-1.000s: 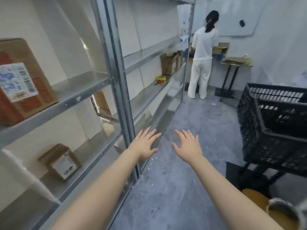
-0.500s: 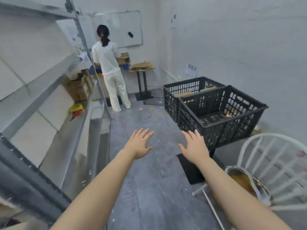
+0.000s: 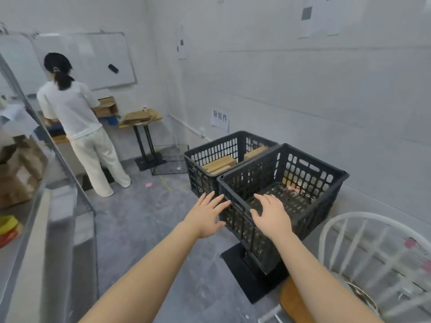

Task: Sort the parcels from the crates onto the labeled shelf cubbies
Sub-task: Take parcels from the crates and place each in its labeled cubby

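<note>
Crate (image 3: pixel 310 176) (nearly empty) stands by spread left hand (image 3: pixel 207 215) and right hand (image 3: pixel 272 217).

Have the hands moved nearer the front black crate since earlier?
Yes. Both moved forward: the right hand now overlaps the front rim of the near crate, the left hand its corner; earlier both were short.

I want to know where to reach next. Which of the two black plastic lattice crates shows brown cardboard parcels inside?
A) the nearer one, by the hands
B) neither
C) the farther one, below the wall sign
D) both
C: brown cardboard parcels lie in the farther black plastic lattice crate, while the nearer black plastic lattice crate shows only its perforated floor and a small pinkish scrap.
</note>
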### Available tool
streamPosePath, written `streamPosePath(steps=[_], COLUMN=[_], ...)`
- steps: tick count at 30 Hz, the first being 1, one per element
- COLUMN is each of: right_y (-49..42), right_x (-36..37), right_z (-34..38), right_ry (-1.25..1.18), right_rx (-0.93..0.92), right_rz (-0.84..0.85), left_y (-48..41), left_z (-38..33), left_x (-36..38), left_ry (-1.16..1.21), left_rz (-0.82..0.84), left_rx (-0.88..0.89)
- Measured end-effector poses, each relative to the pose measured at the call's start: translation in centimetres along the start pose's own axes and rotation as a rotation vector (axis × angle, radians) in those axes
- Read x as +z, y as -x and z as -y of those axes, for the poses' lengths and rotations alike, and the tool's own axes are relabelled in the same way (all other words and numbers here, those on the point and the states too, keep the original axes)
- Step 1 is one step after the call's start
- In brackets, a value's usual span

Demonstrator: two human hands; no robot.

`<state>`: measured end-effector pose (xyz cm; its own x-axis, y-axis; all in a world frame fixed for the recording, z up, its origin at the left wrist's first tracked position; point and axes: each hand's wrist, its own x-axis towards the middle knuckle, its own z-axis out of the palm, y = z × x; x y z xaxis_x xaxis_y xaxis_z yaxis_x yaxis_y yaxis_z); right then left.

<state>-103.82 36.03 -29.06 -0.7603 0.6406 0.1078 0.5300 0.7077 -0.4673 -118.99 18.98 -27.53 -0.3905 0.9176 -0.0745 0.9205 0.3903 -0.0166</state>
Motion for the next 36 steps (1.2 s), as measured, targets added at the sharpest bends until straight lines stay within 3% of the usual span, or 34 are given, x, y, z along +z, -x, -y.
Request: streamPosePath(steps=[6,11,19,26,36], right_y=[-12.3,-19.2,-31.2,-38.5,-44.3], right_x=[2.8,7.0,12.6,14.9,18.9], right_z=[5.3,9.4,12.7,13.7,11.4], right_ry=[-0.124,-0.153,-0.210,-0.167,-0.154], right_rx=[-0.026,-0.045,0.160,0.366,0.548], right_rz=[-0.038,-0.027,-0.089,-0.156,-0.108], left_y=[-7.5,-12.5,-24.9,-35.5,-45.9], left_z=[11.6,19.8,29.4,37.0,37.0], left_x=[-1.7,0.4,0.8,0.8,5.4], left_ry=[0.108,0.092,0.435,0.531,0.402], left_rz=[-0.100,-0.058,-0.121,0.039,0.366], left_rx=[-0.098,-0.099,-0.026,0.081,0.218])
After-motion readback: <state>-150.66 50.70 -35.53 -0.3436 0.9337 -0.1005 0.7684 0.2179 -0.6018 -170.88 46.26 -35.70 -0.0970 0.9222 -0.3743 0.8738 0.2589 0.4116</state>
